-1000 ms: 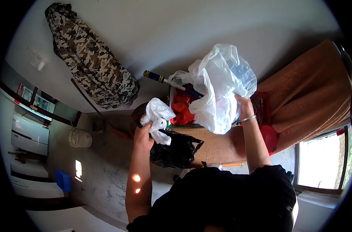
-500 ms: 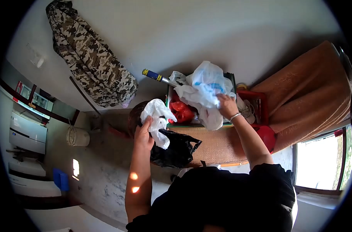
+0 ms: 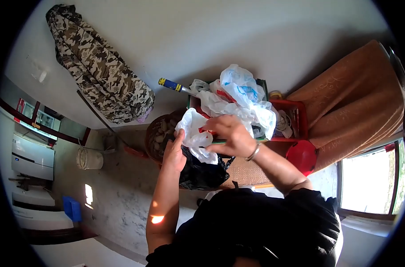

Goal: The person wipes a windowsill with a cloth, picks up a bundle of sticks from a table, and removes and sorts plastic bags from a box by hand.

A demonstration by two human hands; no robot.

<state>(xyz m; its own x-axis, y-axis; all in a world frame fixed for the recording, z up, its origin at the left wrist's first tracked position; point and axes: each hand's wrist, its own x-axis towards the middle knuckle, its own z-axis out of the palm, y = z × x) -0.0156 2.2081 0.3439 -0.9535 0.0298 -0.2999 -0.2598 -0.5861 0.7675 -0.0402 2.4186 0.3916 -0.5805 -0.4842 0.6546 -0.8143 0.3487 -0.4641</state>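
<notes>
1. A small, crumpled white plastic bag [image 3: 192, 124] is held up in front of the person, above a black plastic bag [image 3: 200, 173] and by the near left corner of a green-rimmed box [image 3: 262, 85].
2. The left hand [image 3: 175, 155] pinches the white bag at its lower left side, thumb on the near face and the other fingers largely hidden behind; this grip probably keeps the limp film from dropping.
3. The right hand [image 3: 231, 135], a bracelet [image 3: 254, 152] at its wrist, reaches across to the bag's right side. Its fingers are spread, with the thumb well apart from the rest. Whether the fingertips touch the film cannot be told, as the hand covers that spot.
4. Behind the hands, loose white bags [image 3: 242, 91] heap over the box, which seems to serve as their holder. A rod with a blue and yellow grip [image 3: 170, 84] leans out past its left edge, likely because it is too long to lie inside.
5. Just right of the box, a red crate [image 3: 303, 120] contains a pale cord [image 3: 283, 124]; its walls would stop the coils from straying. A red round object [image 3: 302, 158] sits near it.
6. To the left, a woven basket [image 3: 149, 143] gathers rounded lumps [image 3: 159, 139].
</notes>
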